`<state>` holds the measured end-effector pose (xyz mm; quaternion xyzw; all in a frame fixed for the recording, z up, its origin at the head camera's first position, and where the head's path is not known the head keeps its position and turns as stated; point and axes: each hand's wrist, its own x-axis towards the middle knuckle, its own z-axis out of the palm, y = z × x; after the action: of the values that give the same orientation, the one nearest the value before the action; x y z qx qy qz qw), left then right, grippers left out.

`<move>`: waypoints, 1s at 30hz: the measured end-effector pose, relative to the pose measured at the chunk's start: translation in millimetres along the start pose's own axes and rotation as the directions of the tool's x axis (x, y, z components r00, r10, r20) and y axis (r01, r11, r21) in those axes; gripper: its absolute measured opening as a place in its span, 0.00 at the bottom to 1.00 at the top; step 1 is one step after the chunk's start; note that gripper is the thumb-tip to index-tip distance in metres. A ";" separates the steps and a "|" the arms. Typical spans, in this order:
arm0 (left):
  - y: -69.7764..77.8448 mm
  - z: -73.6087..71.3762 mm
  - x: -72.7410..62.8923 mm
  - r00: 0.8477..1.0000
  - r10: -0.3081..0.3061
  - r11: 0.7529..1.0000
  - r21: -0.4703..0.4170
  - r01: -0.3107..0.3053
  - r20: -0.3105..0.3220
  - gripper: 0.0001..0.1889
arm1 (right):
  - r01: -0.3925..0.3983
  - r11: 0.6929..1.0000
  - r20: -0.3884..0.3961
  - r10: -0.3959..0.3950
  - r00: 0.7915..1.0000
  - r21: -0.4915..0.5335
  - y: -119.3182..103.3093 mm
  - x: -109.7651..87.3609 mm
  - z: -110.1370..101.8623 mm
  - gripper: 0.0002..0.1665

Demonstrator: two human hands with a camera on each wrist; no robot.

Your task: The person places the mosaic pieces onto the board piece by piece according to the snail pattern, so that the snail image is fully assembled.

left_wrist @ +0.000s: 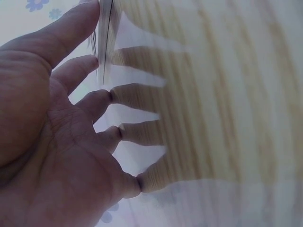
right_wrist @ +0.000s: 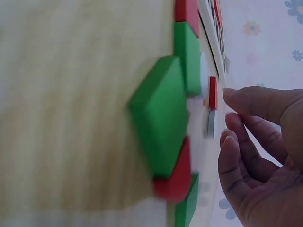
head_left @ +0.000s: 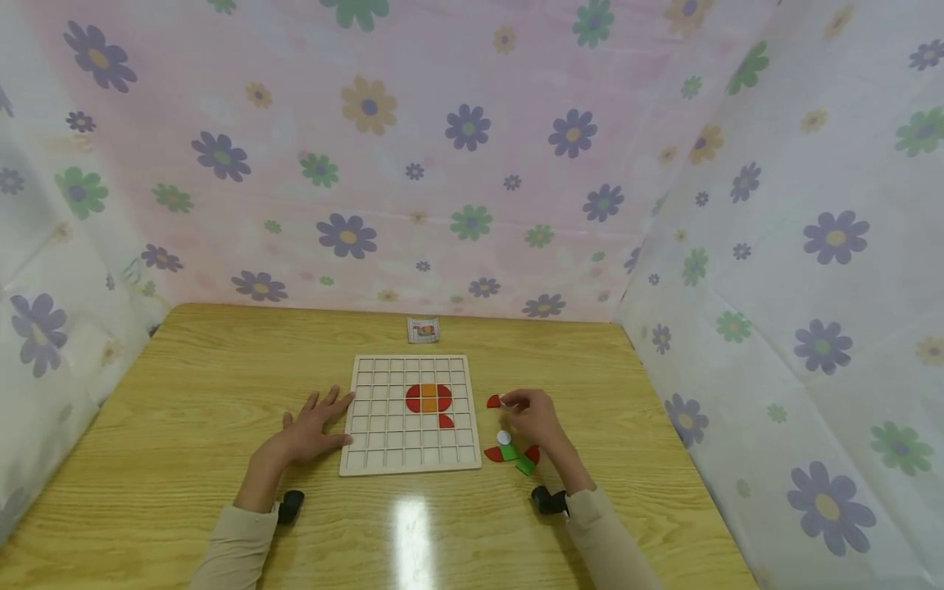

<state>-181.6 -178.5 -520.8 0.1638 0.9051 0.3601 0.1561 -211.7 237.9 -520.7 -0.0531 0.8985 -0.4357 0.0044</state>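
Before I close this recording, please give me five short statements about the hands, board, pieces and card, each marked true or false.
1. The left hand is at the board's left edge. True.
2. The card lies on the board. False: the card lies on the table, beyond the board.
3. Orange pieces sit between red pieces on the board. True.
4. The green pieces are on the board. False: the green pieces lie right of it.
5. The right hand is over the card. False: the right hand is near a loose red piece.
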 end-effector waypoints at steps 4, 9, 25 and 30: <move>0.6 0.2 -0.3 1.000 -0.006 1.000 0.000 0.006 0.004 0.41 | -0.003 1.000 0.003 0.003 1.000 -0.019 4.1 -14.7 -7.7 0.12; 2.0 -0.6 -1.2 1.000 -0.006 1.000 -0.006 0.006 -0.001 0.41 | -0.030 0.998 -0.052 0.027 0.998 -0.056 11.2 -31.8 -20.3 0.14; 6.9 -3.7 -2.6 1.000 0.001 1.000 -0.002 -0.001 -0.008 0.41 | -0.157 0.976 -0.094 0.144 0.985 -0.151 21.6 -48.3 -40.4 0.15; 7.6 -2.9 -2.7 1.000 0.001 1.000 0.005 -0.001 -0.011 0.41 | -0.159 0.974 -0.093 0.145 0.985 -0.162 25.1 -49.4 -41.3 0.10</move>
<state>-178.9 -176.2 -513.0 0.1626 0.9067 0.3590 0.1504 -167.1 290.6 -516.7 0.0333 0.9331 -0.3580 -0.0033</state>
